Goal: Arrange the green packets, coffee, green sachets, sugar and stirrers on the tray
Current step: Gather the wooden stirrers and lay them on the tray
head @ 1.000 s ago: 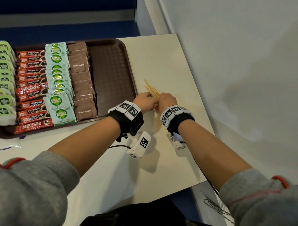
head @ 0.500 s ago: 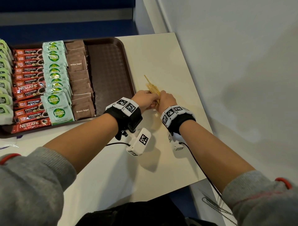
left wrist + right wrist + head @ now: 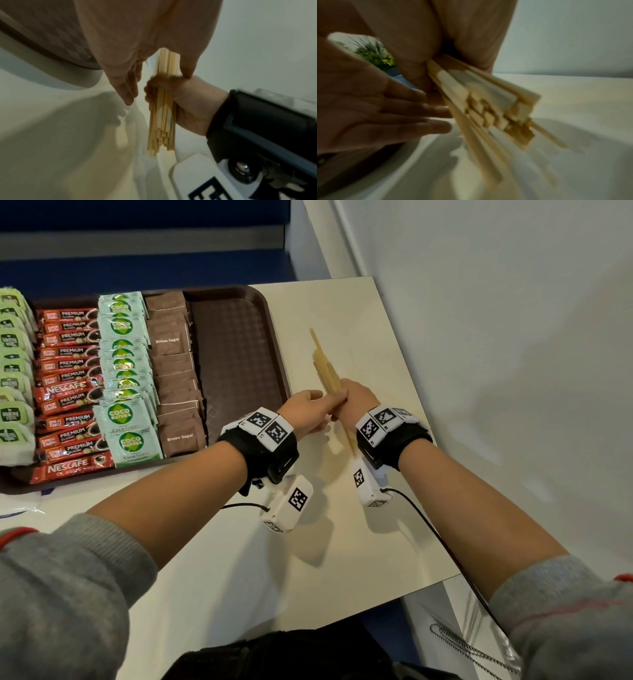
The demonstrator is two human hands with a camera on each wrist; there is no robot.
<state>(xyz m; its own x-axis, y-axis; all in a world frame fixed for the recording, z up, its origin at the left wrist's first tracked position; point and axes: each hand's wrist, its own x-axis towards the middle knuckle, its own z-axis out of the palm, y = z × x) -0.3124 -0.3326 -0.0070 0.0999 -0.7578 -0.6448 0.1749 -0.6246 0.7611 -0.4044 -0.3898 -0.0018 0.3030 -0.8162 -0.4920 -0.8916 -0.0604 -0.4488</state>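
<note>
A bundle of wooden stirrers [image 3: 327, 371] is gripped near its lower end by my right hand [image 3: 356, 402], just above the cream table to the right of the tray. In the left wrist view the stirrers [image 3: 163, 121] run through that fist [image 3: 188, 105]. My left hand [image 3: 305, 412] is beside the bundle, its straight fingers [image 3: 412, 106] against the sticks. On the brown tray [image 3: 236, 354] lie green packets [image 3: 13, 364], red coffee sticks [image 3: 68, 378], green sachets [image 3: 125, 371] and brown sugar [image 3: 174, 378] in columns.
The tray's right strip shows bare brown surface. A white wall [image 3: 496, 337] runs close along the table's right edge. A clear plastic wrapper [image 3: 17, 510] lies at the table's left front. Cables hang from both wrist cameras.
The right hand has raised the stirrer bundle off the table, so more of it shows beyond the hands. The left hand's fingers have straightened beside it.
</note>
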